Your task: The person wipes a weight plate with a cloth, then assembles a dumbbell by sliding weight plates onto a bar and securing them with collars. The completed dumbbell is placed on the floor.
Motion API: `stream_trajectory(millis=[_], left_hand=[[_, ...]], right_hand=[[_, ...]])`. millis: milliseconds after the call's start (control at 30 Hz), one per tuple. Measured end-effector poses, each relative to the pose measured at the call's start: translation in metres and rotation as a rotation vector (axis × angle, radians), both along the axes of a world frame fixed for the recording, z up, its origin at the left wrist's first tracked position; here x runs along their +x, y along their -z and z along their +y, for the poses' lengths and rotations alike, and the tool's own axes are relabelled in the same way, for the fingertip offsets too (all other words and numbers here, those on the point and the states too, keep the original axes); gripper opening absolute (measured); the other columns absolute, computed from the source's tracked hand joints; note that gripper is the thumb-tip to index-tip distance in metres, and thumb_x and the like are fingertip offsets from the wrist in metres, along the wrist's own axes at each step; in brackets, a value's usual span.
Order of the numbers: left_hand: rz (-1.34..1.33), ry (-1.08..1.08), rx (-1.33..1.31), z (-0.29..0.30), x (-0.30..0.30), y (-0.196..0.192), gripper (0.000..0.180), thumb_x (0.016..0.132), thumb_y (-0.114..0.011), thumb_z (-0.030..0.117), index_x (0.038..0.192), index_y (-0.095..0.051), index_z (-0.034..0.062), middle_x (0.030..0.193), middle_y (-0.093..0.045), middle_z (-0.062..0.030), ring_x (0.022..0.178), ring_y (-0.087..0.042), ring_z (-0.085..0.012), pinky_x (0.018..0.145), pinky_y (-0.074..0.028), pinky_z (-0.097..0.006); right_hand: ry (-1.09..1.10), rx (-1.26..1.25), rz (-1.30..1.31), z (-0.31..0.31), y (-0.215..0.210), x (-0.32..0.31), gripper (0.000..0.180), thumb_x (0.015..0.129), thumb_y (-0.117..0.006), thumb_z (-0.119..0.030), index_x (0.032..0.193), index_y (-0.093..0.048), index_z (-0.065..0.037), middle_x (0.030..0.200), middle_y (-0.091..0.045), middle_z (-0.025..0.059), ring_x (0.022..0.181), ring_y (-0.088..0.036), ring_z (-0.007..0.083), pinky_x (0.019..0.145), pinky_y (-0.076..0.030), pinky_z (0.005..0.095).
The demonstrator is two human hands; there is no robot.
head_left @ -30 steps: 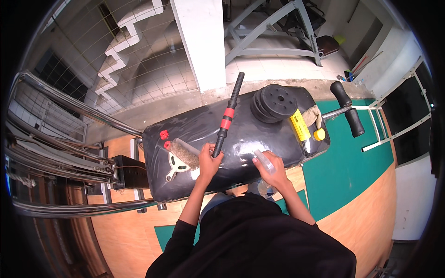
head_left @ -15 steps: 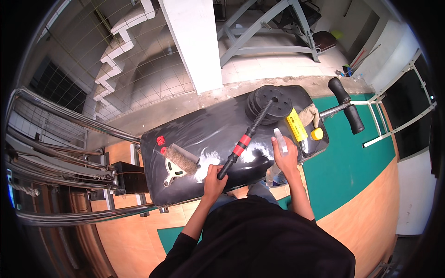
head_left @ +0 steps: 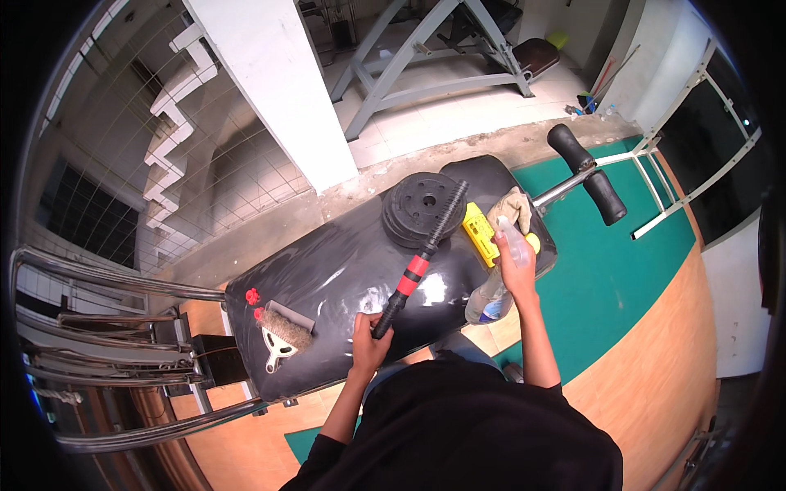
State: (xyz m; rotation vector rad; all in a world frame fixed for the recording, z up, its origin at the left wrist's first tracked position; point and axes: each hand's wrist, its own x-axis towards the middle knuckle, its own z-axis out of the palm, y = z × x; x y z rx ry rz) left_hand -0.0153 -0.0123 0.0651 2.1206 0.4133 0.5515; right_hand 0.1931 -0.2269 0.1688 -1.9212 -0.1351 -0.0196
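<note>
My left hand [head_left: 370,337] grips the near end of a black bar [head_left: 422,258] with a red collar; its far end rests over a stack of black weight plates [head_left: 416,208] on a black padded bench [head_left: 344,278]. My right hand [head_left: 514,266] holds a clear spray bottle [head_left: 491,290] at the bench's right part, next to a yellow tool [head_left: 478,232] and a beige cloth [head_left: 511,206].
A wire brush with a white handle [head_left: 281,335] and two small red pieces [head_left: 254,296] lie at the bench's left end. Chrome rails [head_left: 98,360] stand to the left, a padded roller bar [head_left: 586,173] to the right, a white pillar [head_left: 270,82] behind.
The bar's far end has swung right and now lies over the weight plates. My right hand has moved right with the spray bottle, toward the yellow tool.
</note>
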Motion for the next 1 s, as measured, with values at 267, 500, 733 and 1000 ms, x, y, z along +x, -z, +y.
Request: stream_trajectory(millis=[267, 500, 733, 1000], left_hand=[[-0.079, -0.151, -0.292, -0.026, 0.097, 0.012, 0.028, 0.072, -0.071, -0.001, 0.095, -0.055, -0.001, 0.077, -0.055, -0.0017, 0.066, -0.053, -0.0056, 0.06, -0.044, -0.02], [-0.099, -0.282, -0.404, -0.044, 0.161, -0.006, 0.026, 0.072, -0.072, -0.001, 0.093, -0.056, -0.0021, 0.077, -0.059, -0.0023, 0.066, -0.055, -0.0035, 0.059, -0.045, -0.017], [-0.052, -0.32, -0.376, -0.048, 0.192, 0.004, 0.025, 0.073, -0.071, -0.003, 0.093, -0.056, -0.0016, 0.074, -0.062, -0.0022, 0.064, -0.057, -0.0041, 0.059, -0.045, -0.017], [-0.006, -0.331, -0.25, -0.047, 0.212, -0.009, 0.026, 0.069, -0.075, -0.002, 0.09, -0.059, -0.002, 0.073, -0.059, -0.0018, 0.063, -0.056, -0.0049, 0.06, -0.046, -0.018]], right_hand=[[0.363, 0.544, -0.017, -0.052, 0.014, 0.133, 0.057, 0.088, -0.061, -0.037, 0.13, -0.045, -0.003, 0.102, -0.058, 0.006, 0.087, -0.056, 0.0116, 0.066, -0.048, 0.0262], [0.535, 0.725, -0.019, -0.033, 0.061, 0.264, 0.055, 0.084, -0.067, -0.038, 0.117, -0.045, -0.001, 0.096, -0.051, 0.0045, 0.086, -0.051, 0.0129, 0.075, -0.045, 0.0296], [0.613, 0.419, 0.254, 0.01, 0.171, 0.342, 0.07, 0.075, -0.073, -0.047, 0.11, -0.045, 0.007, 0.104, -0.054, 0.0172, 0.091, -0.053, 0.0231, 0.084, -0.044, 0.0349], [0.588, 0.106, 0.54, 0.038, 0.244, 0.34, 0.084, 0.065, -0.08, -0.044, 0.115, -0.045, 0.013, 0.115, -0.053, 0.0269, 0.107, -0.053, 0.0368, 0.095, -0.041, 0.0416]])
